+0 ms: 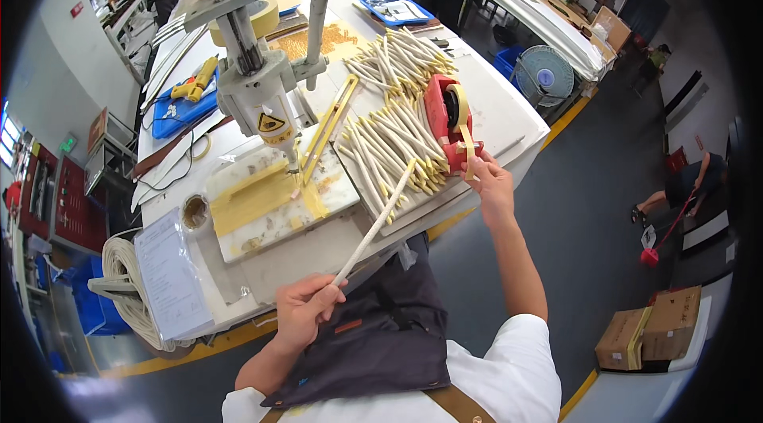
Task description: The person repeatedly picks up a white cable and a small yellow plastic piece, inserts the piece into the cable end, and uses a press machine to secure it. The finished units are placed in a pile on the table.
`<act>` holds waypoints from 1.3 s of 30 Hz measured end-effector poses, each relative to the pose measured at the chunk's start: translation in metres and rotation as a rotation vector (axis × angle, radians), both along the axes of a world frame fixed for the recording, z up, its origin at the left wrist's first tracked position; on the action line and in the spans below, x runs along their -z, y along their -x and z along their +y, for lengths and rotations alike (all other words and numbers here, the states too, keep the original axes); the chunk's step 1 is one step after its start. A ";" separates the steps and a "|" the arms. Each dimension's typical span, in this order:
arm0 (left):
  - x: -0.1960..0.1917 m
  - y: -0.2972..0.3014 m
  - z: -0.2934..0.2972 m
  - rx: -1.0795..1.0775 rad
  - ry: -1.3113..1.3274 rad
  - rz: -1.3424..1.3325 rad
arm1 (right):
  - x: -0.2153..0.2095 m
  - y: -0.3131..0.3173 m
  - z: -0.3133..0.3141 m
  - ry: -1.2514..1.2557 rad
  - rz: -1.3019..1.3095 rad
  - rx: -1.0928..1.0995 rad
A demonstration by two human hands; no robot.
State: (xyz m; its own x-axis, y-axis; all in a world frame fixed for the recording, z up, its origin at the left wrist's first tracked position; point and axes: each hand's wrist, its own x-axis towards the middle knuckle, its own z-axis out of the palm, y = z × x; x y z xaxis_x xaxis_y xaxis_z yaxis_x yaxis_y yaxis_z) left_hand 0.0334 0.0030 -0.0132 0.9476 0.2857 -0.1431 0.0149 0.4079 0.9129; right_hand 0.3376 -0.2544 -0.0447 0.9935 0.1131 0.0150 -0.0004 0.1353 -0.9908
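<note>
Left hand: the left hand [306, 308] is clenched around the near end of a long cream-coloured flexible tube [373, 224], holding it slanted up toward the bench so the far end sits within reach of the tape.
Right hand: the right hand [486, 177] pinches the free end of a strip of pale yellow tape [469, 149], apparently drawing it down from the red tabletop tape dispenser [445, 125].
Tube: its far tip lies over the heap of similar cream tubes [393, 133], just beside the dispenser.
Heap: the tubes are piled on a board at the bench's near right corner, close to both hands.
Surface: the white workbench [509, 109] also carries a stained white plate [270, 200] under a grey upright press machine [254, 81].
Room: a workshop with dark floor, a grey floor fan [544, 73], cardboard boxes [652, 328], and other people at benches farther off.
</note>
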 end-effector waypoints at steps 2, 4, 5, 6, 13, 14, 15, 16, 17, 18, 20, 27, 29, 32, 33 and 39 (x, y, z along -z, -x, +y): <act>0.001 -0.002 0.001 0.001 0.001 -0.024 | 0.011 -0.006 0.000 0.179 -0.154 0.038; 0.000 -0.001 0.002 -0.001 -0.008 -0.048 | 0.009 -0.009 0.002 0.293 -0.238 0.047; -0.002 -0.002 0.003 0.001 -0.020 -0.060 | 0.003 -0.010 0.000 0.315 -0.243 0.041; -0.004 -0.001 0.004 0.002 -0.033 -0.071 | 0.000 -0.011 -0.002 0.338 -0.249 0.035; -0.016 -0.003 0.008 0.047 -0.121 -0.071 | 0.010 -0.011 -0.035 0.307 -0.179 0.025; -0.016 -0.001 0.008 0.030 -0.174 -0.073 | 0.004 0.001 -0.030 0.264 -0.163 0.085; -0.016 0.000 0.006 0.020 -0.229 -0.079 | -0.007 0.013 -0.025 0.221 -0.149 0.153; -0.016 0.001 0.005 0.017 -0.283 -0.078 | -0.020 0.032 -0.017 0.209 -0.201 0.065; -0.017 0.000 0.003 0.012 -0.324 -0.063 | -0.036 0.054 -0.006 0.195 -0.252 -0.019; -0.019 -0.002 0.002 0.015 -0.366 -0.047 | -0.052 0.080 0.006 0.210 -0.296 -0.265; -0.017 -0.004 -0.004 -0.010 -0.536 -0.090 | -0.081 0.123 0.038 0.388 -0.520 -0.686; -0.008 -0.005 -0.020 -0.174 -0.810 -0.219 | -0.084 0.165 0.084 0.492 -0.644 -0.811; -0.008 -0.003 -0.020 -0.187 -0.829 -0.222 | -0.080 0.166 0.088 0.495 -0.639 -0.803; -0.006 -0.002 -0.020 -0.203 -0.867 -0.227 | -0.081 0.167 0.090 0.517 -0.637 -0.799; -0.006 -0.003 -0.021 -0.208 -0.885 -0.236 | -0.082 0.167 0.090 0.527 -0.636 -0.797; -0.007 -0.004 -0.021 -0.220 -0.922 -0.270 | -0.082 0.169 0.085 0.534 -0.639 -0.777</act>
State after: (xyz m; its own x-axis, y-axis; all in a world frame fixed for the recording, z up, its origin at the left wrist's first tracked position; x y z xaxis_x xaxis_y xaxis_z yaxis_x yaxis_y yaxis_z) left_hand 0.0376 -0.0183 -0.0067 0.8279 0.3506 0.4377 -0.2318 -0.4967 0.8364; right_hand 0.1686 -0.1693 0.0377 0.4795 0.8387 0.2582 0.6257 -0.1205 -0.7707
